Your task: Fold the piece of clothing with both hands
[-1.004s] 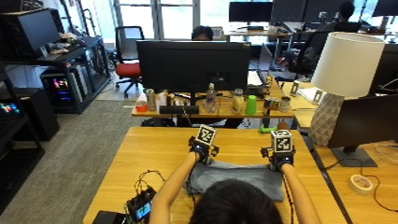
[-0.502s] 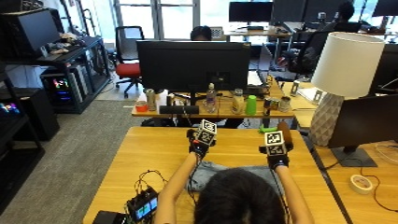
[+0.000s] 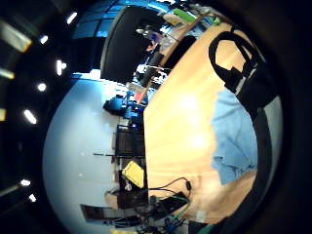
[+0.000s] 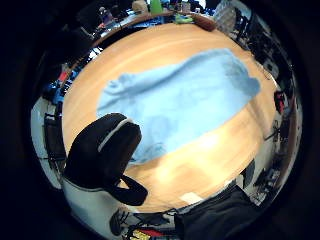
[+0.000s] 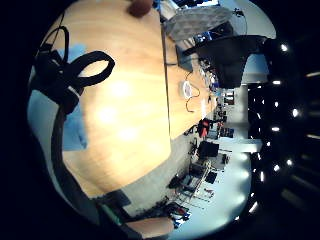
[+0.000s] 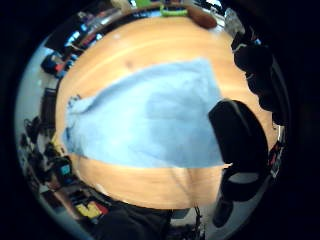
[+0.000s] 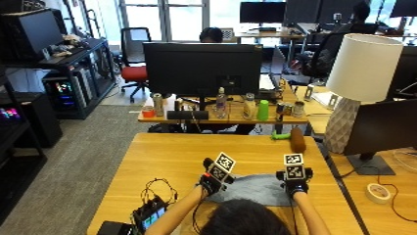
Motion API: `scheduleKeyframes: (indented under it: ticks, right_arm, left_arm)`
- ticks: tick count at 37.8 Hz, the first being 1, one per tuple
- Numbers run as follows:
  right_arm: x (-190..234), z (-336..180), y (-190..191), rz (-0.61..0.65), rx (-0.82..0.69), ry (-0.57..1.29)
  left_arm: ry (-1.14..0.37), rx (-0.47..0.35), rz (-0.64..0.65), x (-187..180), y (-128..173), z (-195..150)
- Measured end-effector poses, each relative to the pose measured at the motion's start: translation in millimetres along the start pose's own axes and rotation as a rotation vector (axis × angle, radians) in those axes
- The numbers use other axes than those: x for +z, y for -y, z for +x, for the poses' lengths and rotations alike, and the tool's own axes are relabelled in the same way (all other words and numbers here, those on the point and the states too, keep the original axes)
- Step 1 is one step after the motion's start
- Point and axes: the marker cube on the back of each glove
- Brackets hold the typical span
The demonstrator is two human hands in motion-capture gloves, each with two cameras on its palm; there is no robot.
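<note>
Low in the frame, our left hand (image 7: 212,182) and right hand (image 7: 294,185) hover over the garment (image 7: 257,189) lying flat on the counter (image 7: 169,156); grip state unclear, folding seemingly barely begun.

Office room, grey carpet floor (image 7: 78,156); wooden table (image 7: 169,156) in front, second desk behind with big black monitor (image 7: 202,68) and bottles; white lamp (image 7: 361,68) at right; red-seat office chair (image 7: 133,54), black shelf rack (image 7: 58,73) left; bright windows (image 7: 169,14) at back

Open-plan office: desks (image 7: 196,147), monitors (image 7: 202,68), swivel chairs (image 7: 134,54).
</note>
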Motion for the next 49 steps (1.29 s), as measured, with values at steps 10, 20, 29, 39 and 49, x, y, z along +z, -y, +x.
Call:
scheduleKeyframes:
  ticks: [10,20,29,39,49]
  right_arm:
    - [77.9,-12.0,-25.9,-0.307,0.026,0.060]
    - [79.4,-14.0,-27.2,-0.495,0.009,0.187]
    - [77.4,-19.8,-29.1,-0.415,0.061,0.204]
    - [69.7,-28.6,-22.0,-0.229,0.033,0.212]
    - [64.7,-15.1,-15.9,-0.312,0.113,0.408]
  left_arm:
    - [-0.310,0.036,-0.200,29.8,-54.2,47.1]
    - [-0.465,0.020,-0.668,44.1,-76.4,36.4]
    - [-0.500,0.021,-0.619,46.4,-73.2,39.5]
    - [-0.497,0.028,-0.691,41.0,-78.3,39.3]
    - [-0.463,0.032,-0.793,35.9,-81.7,35.3]
